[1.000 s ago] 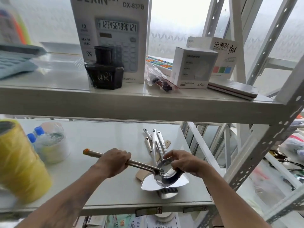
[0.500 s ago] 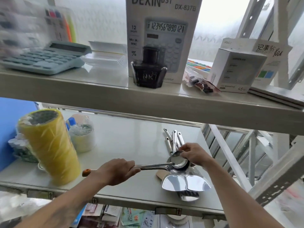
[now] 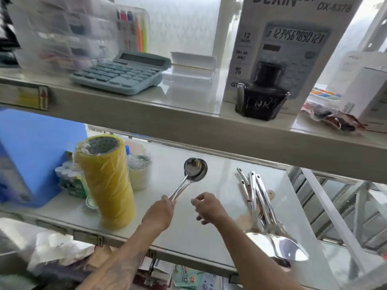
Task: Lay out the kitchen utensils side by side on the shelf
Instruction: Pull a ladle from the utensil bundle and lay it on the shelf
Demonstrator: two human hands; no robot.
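The person's left hand [image 3: 160, 214] is clamping the near end of a steel ladle [image 3: 189, 174], whose bowl is lying away from the hands toward the back of the lower shelf [image 3: 188, 233], its long axis running from front to back and leaning slightly right. The right hand [image 3: 207, 208] is hovering just beside the handle, fingers loosely curled on nothing. The remaining utensils [image 3: 261, 210] are lying bunched to the right, handles pointing back, blades at the front edge. The right hand is nearer that pile, so it looks best placed to fetch the next piece.
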